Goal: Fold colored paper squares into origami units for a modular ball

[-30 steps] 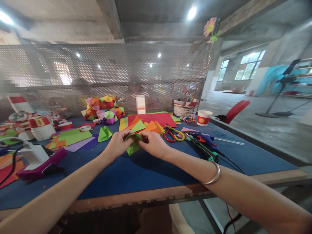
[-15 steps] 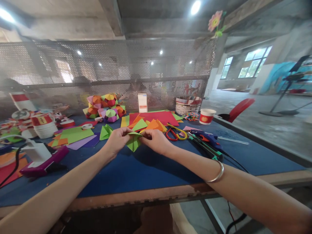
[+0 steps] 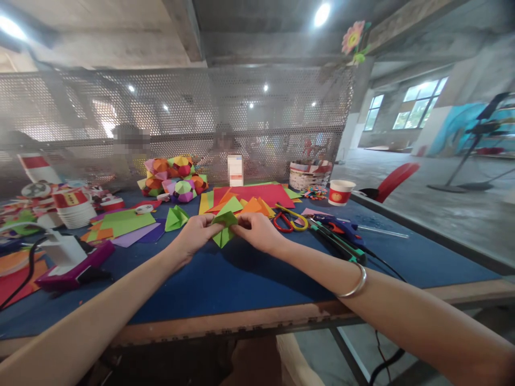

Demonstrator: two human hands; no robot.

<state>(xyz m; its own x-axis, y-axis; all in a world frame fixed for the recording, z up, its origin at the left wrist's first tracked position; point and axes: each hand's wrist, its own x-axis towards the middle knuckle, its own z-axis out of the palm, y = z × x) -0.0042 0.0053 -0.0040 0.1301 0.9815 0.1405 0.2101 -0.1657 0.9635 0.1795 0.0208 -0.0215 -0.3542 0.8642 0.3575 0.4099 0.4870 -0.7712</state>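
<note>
The left hand [image 3: 196, 235] is pinching one side of a folded green paper piece [image 3: 223, 225] between thumb and fingers, nearly closed, and the right hand [image 3: 257, 231] is gripping the other side just as narrowly, so the piece is hanging between them above the table. That blue-topped table [image 3: 193, 292] is stretching out under everything, and along its far side a perforated screen [image 3: 189, 107] is standing. Before the screen, a cluster of many-coloured paper balls [image 3: 177, 179] is sitting to the left, and a red sheet [image 3: 257, 194] is lying over yellow and green ones in the middle. A woven basket [image 3: 309, 178] is standing at the back right, while a purple power strip [image 3: 76, 277] is resting near the left edge (a white adapter [image 3: 60, 249] is poking up from it). To the right, a green-and-black cutter [image 3: 338, 242] is lying alongside a blue glue gun [image 3: 341, 226], with red-and-yellow scissors [image 3: 289, 213] just beside them. A red-and-white cup [image 3: 341, 192] is standing upright farther back. A second folded green piece [image 3: 176, 219] is sitting just beyond the left hand, a silver bangle [image 3: 359, 282] is circling the right forearm, and a heap of tiny coloured bits [image 3: 316, 192], too small to tell from here, is lying before the basket.
</note>
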